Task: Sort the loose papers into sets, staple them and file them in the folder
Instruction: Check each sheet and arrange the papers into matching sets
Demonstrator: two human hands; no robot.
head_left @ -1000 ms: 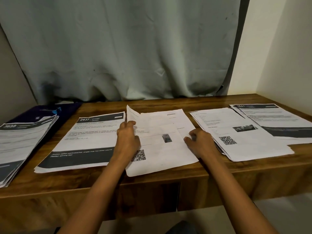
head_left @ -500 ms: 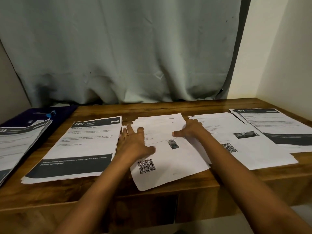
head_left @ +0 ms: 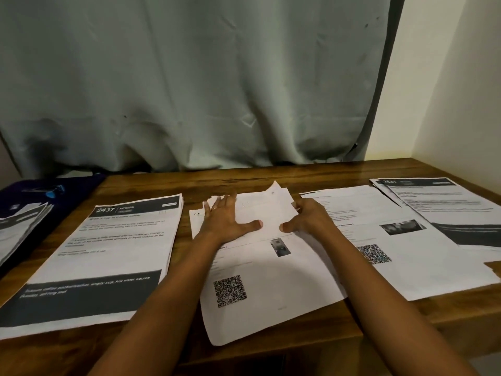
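Observation:
A middle stack of white sheets with a QR code lies askew on the wooden desk, its near corner past the front edge. My left hand presses flat on the stack's far part, fingers straight, thumb pointing right. My right hand grips the far right edge of the upper sheets, and their far corner stands up a little. A pile headed "2437 KITCHEN" lies to the left. A dark blue folder sits at the far left, partly under another pile.
Right of the middle stack lies a pile with a QR code and a small photo, and beyond it a pile headed "2641". A small blue object rests on the folder. A grey curtain hangs behind the desk, with a wall at the right.
Both hands slid to the far end of the middle stack and now face each other thumb to thumb. The sheets' far corner has lifted. The view has tilted down and moved closer.

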